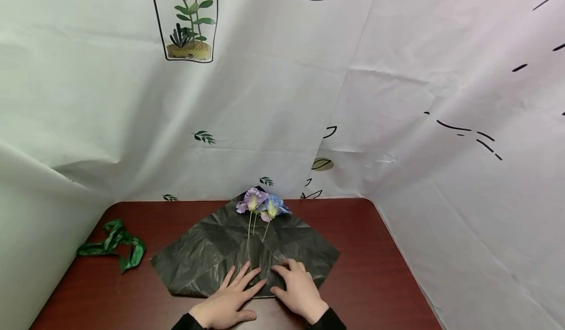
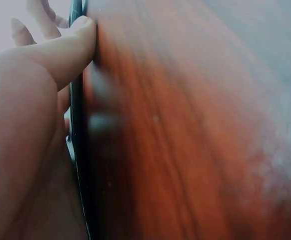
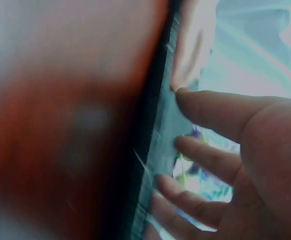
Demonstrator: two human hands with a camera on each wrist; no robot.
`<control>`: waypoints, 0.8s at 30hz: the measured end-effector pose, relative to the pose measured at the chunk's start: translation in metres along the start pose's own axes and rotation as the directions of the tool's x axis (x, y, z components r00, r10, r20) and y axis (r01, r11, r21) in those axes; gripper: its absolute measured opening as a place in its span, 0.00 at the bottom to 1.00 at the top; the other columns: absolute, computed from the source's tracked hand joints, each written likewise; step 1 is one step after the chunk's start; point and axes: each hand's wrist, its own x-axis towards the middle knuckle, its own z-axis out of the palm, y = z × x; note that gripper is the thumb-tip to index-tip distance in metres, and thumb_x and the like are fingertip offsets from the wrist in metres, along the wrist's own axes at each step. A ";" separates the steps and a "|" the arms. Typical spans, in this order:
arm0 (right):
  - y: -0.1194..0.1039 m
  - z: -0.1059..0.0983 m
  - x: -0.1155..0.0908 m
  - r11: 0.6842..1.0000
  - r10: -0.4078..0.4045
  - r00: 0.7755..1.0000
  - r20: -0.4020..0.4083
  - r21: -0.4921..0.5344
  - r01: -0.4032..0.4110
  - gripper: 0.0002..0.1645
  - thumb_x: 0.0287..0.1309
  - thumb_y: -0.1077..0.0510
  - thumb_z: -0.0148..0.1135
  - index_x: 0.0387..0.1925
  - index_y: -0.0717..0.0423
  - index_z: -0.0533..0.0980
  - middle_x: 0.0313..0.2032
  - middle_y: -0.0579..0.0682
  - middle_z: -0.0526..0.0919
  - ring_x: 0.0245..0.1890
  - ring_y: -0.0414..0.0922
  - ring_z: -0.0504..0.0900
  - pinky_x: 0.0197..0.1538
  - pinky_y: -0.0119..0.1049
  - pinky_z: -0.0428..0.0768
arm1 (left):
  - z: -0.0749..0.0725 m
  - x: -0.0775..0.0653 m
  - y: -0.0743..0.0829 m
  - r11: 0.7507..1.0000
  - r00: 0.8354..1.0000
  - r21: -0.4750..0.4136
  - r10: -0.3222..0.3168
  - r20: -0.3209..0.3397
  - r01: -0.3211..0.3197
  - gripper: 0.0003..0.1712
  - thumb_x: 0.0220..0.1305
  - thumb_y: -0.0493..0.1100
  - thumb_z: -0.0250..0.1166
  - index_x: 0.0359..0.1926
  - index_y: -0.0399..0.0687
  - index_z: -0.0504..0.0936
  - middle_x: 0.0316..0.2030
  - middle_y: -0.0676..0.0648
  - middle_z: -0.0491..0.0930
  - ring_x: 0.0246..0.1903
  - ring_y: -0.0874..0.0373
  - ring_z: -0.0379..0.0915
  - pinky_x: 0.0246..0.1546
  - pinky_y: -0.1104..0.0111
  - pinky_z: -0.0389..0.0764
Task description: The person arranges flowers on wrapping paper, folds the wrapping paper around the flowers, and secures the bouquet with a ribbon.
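Observation:
A sheet of dark wrapping paper [image 1: 198, 251] lies spread on the table, its lower part folded up. On it rest a purple flower [image 1: 252, 200] and a blue flower [image 1: 274, 206], heads toward the far corner. Their thin stems run down under the folded paper, which hides the lower ends. My left hand [image 1: 227, 300] presses flat on the fold with spread fingers, its thumb at the paper's near edge. Just right of it, my right hand [image 1: 300, 291] touches the paper with slightly bent fingertips. The right wrist view shows these fingers [image 3: 200, 150] apart along the paper.
A crumpled green ribbon [image 1: 115, 244] lies left of the paper on the reddish-brown table [image 1: 371, 261]. White printed cloth [image 1: 273, 99] hangs behind the table and along both sides.

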 end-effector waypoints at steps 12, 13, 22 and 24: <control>0.004 0.014 -0.002 0.998 -0.005 0.994 0.110 0.060 -0.001 0.35 0.76 0.44 0.71 0.79 0.43 0.77 0.88 0.57 0.56 0.87 0.72 0.43 0.76 0.80 0.58 | 0.002 0.011 -0.009 0.970 0.994 0.235 0.073 -0.077 -0.053 0.53 0.76 0.75 0.60 0.91 0.59 0.58 0.86 0.48 0.61 0.89 0.40 0.37 0.80 0.62 0.11; 0.004 0.015 -0.003 0.998 -0.008 0.994 0.110 0.055 0.002 0.35 0.77 0.44 0.71 0.80 0.43 0.77 0.88 0.56 0.55 0.87 0.72 0.42 0.76 0.80 0.56 | 0.001 0.010 -0.009 0.976 0.995 0.214 0.066 -0.069 -0.050 0.53 0.77 0.75 0.59 0.90 0.57 0.59 0.87 0.48 0.61 0.89 0.41 0.37 0.81 0.60 0.12; 0.008 0.014 -0.008 0.999 -0.023 0.978 0.208 0.030 0.017 0.38 0.84 0.41 0.57 0.88 0.39 0.64 0.89 0.55 0.51 0.88 0.67 0.42 0.82 0.76 0.44 | 0.003 0.008 -0.014 0.984 0.997 0.176 0.045 -0.059 -0.034 0.52 0.78 0.75 0.57 0.90 0.55 0.60 0.88 0.51 0.57 0.89 0.44 0.33 0.78 0.65 0.09; 0.009 0.013 -0.009 0.999 -0.024 0.971 0.238 0.052 0.012 0.39 0.85 0.41 0.55 0.89 0.39 0.62 0.90 0.56 0.49 0.88 0.68 0.40 0.82 0.76 0.42 | 0.003 0.008 -0.012 0.983 0.997 0.182 0.044 -0.059 -0.033 0.52 0.78 0.75 0.57 0.90 0.54 0.60 0.88 0.50 0.57 0.89 0.43 0.33 0.76 0.68 0.07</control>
